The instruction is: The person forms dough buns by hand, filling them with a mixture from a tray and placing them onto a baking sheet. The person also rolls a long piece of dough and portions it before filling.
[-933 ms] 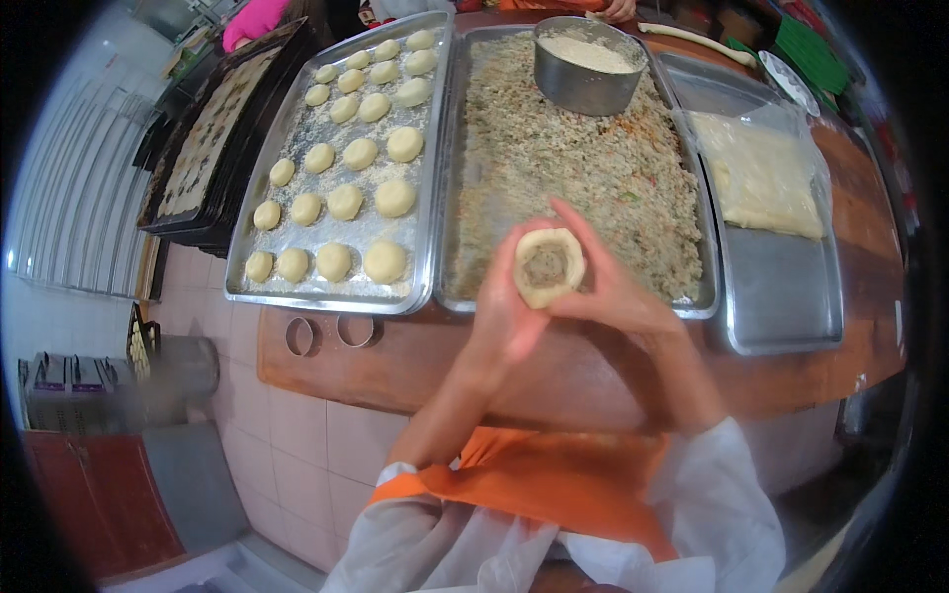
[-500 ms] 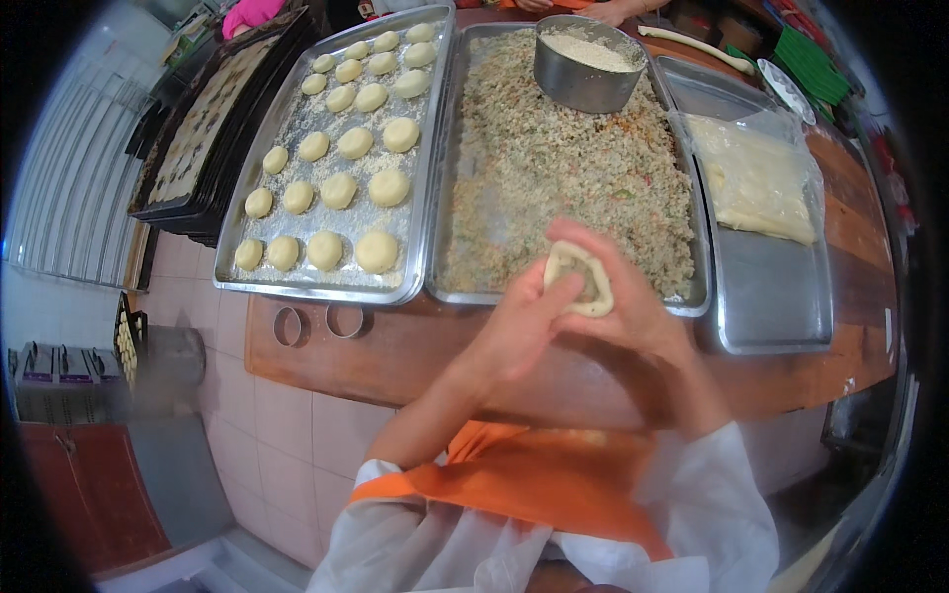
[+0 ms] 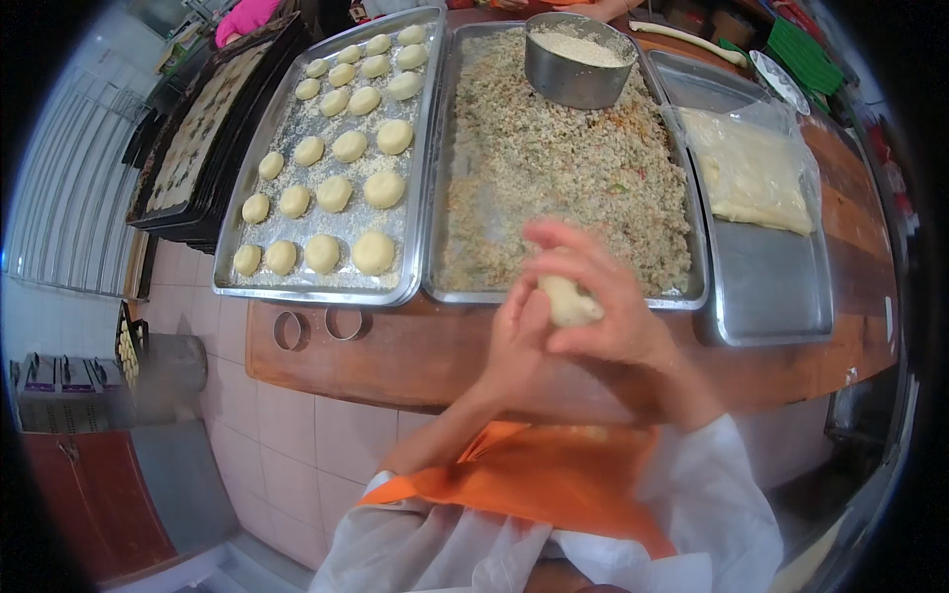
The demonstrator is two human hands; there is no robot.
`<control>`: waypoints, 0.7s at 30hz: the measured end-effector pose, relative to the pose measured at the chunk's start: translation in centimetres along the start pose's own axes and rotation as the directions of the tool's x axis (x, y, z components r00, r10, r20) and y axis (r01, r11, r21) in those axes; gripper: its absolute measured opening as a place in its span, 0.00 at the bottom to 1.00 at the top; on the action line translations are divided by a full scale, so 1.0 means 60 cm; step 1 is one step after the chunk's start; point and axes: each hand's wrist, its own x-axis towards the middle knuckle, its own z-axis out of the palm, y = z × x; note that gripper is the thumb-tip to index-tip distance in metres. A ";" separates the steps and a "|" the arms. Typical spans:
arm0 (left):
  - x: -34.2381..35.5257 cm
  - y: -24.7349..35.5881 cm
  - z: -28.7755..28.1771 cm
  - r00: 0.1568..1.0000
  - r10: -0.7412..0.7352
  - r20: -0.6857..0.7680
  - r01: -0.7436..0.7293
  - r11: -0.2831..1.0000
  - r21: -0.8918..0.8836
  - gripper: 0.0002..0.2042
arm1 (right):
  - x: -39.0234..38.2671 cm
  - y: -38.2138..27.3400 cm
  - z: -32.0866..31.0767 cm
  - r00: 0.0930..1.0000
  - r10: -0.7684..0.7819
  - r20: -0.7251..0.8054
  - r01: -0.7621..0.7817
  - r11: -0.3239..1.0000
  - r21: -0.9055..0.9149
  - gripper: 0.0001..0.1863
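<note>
A pale ball of filled dough [image 3: 570, 302] sits between my two hands, over the front edge of the middle tray. My left hand [image 3: 521, 331] is closed round its left side. My right hand [image 3: 608, 308] curves over it from the right, fingers bent and slightly smeared by motion. Part of the ball is hidden by my fingers. Just beyond lies the crumbly, speckled filling [image 3: 583, 163], spread over the middle metal tray [image 3: 460, 296]. On the left tray [image 3: 422, 188], flattened dough rounds [image 3: 374, 253] stand in rows among scattered seeds.
A round metal pan [image 3: 583, 84] of pale seeds stands in the filling. Dough in clear plastic [image 3: 751, 173] lies on the right tray [image 3: 776, 296], a dough rope [image 3: 689, 42] beyond. Two metal rings [image 3: 345, 323] rest near the table edge. Dark baking trays [image 3: 183, 212] are stacked left; another person's hand [image 3: 601, 10] shows behind.
The dough was an open cup with my left thumb inside its rim; now it looks like a rounded ball. My right hand has come over it. The view has shifted slightly.
</note>
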 end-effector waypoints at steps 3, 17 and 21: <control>0.001 -0.020 0.013 0.978 0.134 -0.158 -0.124 0.990 0.072 0.19 | -0.017 0.015 0.024 0.993 0.107 -0.045 -0.093 0.962 0.256 0.15; -0.007 0.006 -0.004 0.974 0.225 0.003 -0.141 0.601 0.787 0.16 | -0.046 0.038 0.066 0.968 0.213 -0.133 -0.049 0.680 0.731 0.08; -0.013 0.003 0.007 0.966 0.185 -0.180 -0.105 0.917 0.384 0.16 | -0.022 0.012 0.085 0.919 0.269 -0.289 -0.001 0.733 0.681 0.08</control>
